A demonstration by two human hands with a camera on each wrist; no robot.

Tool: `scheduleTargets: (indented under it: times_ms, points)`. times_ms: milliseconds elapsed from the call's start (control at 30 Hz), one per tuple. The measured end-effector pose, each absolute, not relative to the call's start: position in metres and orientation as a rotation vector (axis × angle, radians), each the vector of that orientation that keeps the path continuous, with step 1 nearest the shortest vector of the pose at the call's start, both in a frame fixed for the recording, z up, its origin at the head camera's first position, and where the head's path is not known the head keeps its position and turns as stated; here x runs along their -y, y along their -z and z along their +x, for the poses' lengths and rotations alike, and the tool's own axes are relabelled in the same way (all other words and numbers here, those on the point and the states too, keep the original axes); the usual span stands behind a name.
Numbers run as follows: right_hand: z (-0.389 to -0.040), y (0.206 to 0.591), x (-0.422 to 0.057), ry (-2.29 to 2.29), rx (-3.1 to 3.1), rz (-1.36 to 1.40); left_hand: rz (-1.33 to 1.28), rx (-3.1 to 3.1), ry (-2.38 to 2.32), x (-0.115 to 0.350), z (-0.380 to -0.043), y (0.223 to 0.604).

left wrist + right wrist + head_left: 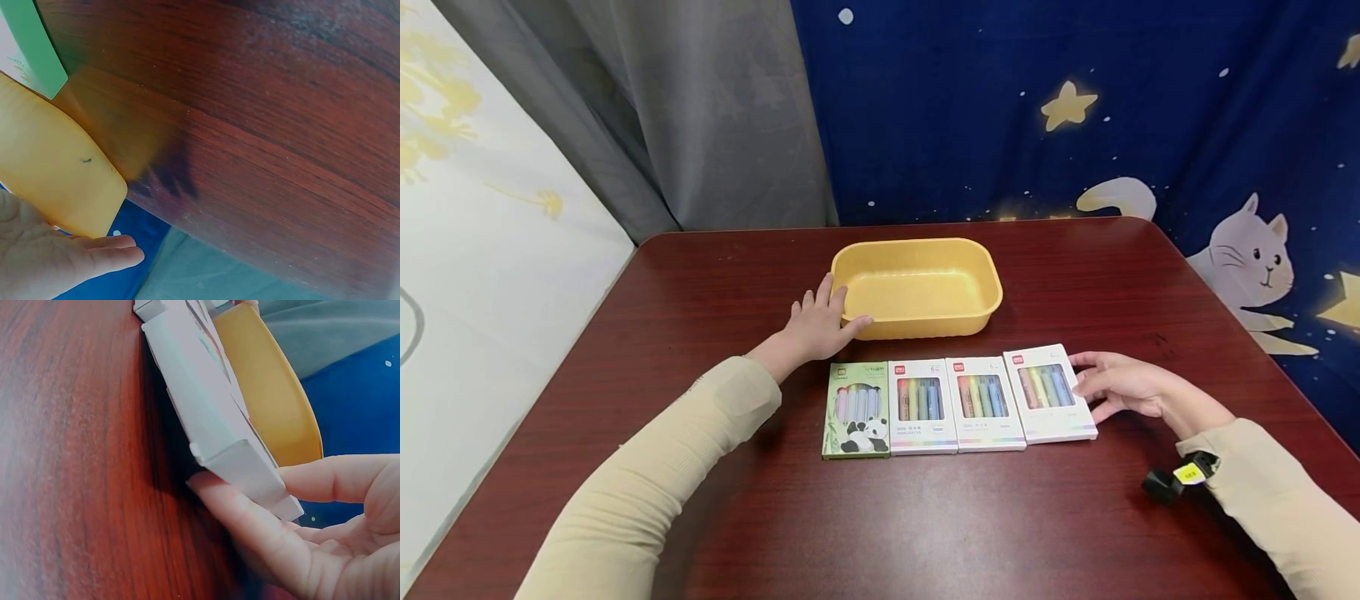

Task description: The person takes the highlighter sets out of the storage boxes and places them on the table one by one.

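My right hand (1127, 385) pinches the right edge of the rightmost white box of highlighters (1051, 417). In the right wrist view the thumb lies over that box (206, 406) and fingers reach beneath it, with its near end raised off the table. At the left end of the yellow plastic basin (917, 327), my left hand (815, 327) rests spread against the rim. The left wrist view shows this hand (44, 256) beside the basin's wall (62, 156). Two more white boxes of highlighters (922, 437) (988, 435) and a green panda box of pens (838, 433) lie in a row.
The dark red wooden table (880, 517) carries everything, with the basin behind the row of boxes. Behind its far edge hang a grey curtain (730, 117) and a blue starry cloth (940, 108). A black strap (1165, 483) hangs at my right wrist.
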State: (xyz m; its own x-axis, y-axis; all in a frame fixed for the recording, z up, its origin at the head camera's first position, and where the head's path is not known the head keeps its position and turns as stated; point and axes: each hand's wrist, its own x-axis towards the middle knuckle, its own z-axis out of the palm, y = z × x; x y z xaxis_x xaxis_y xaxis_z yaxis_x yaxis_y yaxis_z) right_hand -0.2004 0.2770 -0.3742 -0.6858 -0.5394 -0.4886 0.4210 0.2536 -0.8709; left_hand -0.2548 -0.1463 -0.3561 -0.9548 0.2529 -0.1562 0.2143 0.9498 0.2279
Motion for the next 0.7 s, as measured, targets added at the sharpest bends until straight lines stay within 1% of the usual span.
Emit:
scheduleTargets:
  times_ms: [700]
  points:
    - [-0.196, 0.370, -0.266, 1.419, -1.914, -0.080, 0.343, -2.913, -0.327, 0.148, -0.255, 0.357]
